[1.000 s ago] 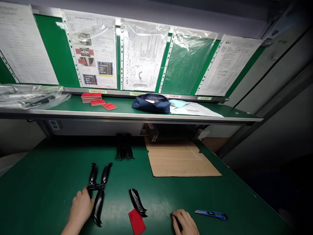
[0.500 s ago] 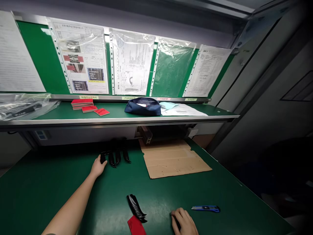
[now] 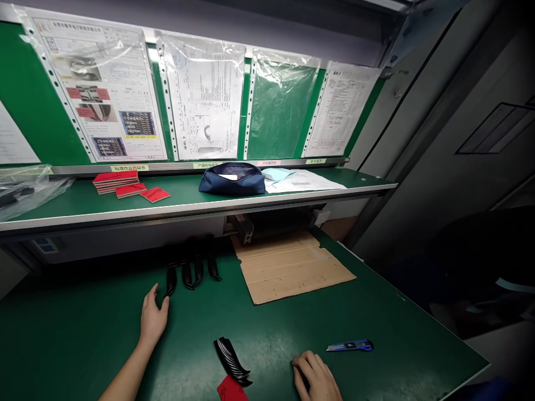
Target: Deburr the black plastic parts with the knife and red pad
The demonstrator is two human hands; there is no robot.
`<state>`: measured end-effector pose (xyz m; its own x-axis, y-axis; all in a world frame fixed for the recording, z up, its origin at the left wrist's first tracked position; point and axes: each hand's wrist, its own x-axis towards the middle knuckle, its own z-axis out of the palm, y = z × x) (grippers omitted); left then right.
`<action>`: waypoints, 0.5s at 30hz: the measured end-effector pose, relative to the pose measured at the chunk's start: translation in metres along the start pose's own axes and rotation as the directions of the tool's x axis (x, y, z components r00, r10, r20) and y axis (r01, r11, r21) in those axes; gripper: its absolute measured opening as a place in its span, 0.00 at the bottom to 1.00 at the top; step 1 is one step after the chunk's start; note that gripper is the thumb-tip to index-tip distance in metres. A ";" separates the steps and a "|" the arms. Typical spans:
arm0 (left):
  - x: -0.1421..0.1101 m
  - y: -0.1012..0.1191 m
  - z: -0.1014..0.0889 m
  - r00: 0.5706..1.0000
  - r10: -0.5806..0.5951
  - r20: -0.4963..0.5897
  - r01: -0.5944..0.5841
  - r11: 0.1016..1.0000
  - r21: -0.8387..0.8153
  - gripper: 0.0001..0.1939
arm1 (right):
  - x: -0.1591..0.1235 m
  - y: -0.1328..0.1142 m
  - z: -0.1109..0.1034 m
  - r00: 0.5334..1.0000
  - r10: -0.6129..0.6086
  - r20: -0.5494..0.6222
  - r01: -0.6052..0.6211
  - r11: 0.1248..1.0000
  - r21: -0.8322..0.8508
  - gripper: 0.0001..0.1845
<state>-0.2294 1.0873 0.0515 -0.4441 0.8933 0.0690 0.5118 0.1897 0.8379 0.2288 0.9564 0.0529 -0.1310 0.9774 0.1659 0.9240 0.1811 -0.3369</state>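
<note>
A factory work area: a green surface (image 3: 83, 328), a shelf (image 3: 188, 210) above it, and instruction sheets (image 3: 204, 94) in plastic sleeves (image 3: 280, 72) on the wall panel (image 3: 42, 111).

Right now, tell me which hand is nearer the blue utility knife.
Right. The right hand sits below and to the left of the blue utility knife in view, apart from it; the left hand is much farther left, on the far side of the black curved piece.

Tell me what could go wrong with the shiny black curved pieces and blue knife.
The blue-and-silver utility knife lies near the right hand, so a careless reach might get a cut if its blade is out. The left hand sits right by the glossy black curved pieces, and could bump and scratch them.
</note>
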 end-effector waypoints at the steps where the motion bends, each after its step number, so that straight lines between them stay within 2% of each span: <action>1: -0.014 0.002 0.000 1.000 -0.001 -0.013 0.001 1.000 -0.004 0.32 | 0.000 -0.001 -0.001 1.000 -0.001 -0.006 0.001 1.000 0.000 0.10; 3: -0.046 0.010 0.003 1.000 0.007 0.019 -0.007 1.000 -0.023 0.29 | 0.000 -0.006 -0.005 1.000 -0.003 -0.029 0.003 1.000 0.000 0.10; 4: -0.063 0.016 0.006 0.997 0.021 0.078 -0.019 0.999 -0.036 0.28 | 0.000 -0.010 -0.008 0.999 -0.005 -0.043 0.005 1.000 -0.001 0.10; 6: -0.099 0.030 0.015 0.964 0.062 0.258 -0.049 0.997 -0.057 0.26 | -0.002 -0.020 -0.015 0.997 -0.012 -0.080 0.011 1.000 -0.006 0.10; 7: -0.115 0.037 0.019 0.924 0.092 0.371 -0.079 0.996 -0.051 0.26 | -0.002 -0.024 -0.018 0.995 -0.015 -0.099 0.014 1.000 -0.012 0.11; 9: -0.140 0.048 0.029 0.820 0.186 0.541 -0.214 0.977 -0.012 0.24 | -0.004 -0.029 -0.023 0.992 -0.010 -0.123 0.007 1.000 -0.025 0.10; 11: -0.151 0.056 0.040 0.707 0.307 0.638 -0.426 0.904 0.036 0.24 | -0.005 -0.027 -0.023 0.990 0.020 -0.137 -0.026 0.999 -0.042 0.09; 13: -0.152 0.064 0.053 0.566 0.421 0.708 -0.643 0.763 0.060 0.32 | -0.007 -0.023 -0.021 0.988 0.048 -0.150 -0.057 0.997 -0.053 0.07; 15: -0.146 0.073 0.064 0.419 0.455 0.786 -0.788 0.612 0.066 0.39 | -0.010 -0.018 -0.019 0.984 0.061 -0.165 -0.071 0.996 -0.055 0.06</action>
<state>-0.0796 0.9967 0.0678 0.6250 0.7805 -0.0154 0.7115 -0.5614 0.4225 0.2203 0.9410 0.0751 -0.0131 0.9554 0.2952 0.9493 0.1046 -0.2964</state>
